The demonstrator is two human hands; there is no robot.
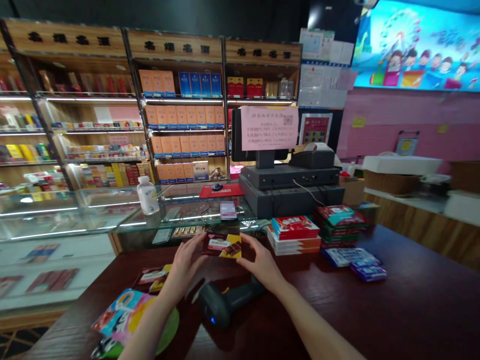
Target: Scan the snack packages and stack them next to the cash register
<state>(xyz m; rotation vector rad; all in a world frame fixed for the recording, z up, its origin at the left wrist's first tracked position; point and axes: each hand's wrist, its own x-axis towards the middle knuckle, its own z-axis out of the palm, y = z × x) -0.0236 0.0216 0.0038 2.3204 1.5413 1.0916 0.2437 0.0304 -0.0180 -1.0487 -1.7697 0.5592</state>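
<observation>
Together, left hand (186,264) and right hand (262,263) grip a chocolate box (224,246) above the barcode scanner (225,302).

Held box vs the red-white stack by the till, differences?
The held box is dark red and yellow; the red-white stack is red and white. The held box is single, lifted between left hand and right hand; the red-white stack lies on the counter. Both are flat packs.

The chocolate box (222,246) looks like glossy printed card. Just below the box, the scanner (225,300) is matt dark plastic, lying on a counter (375,310) of polished dark wood. Behind the box, the showcase top (112,220) is clear, reflective glass.
</observation>
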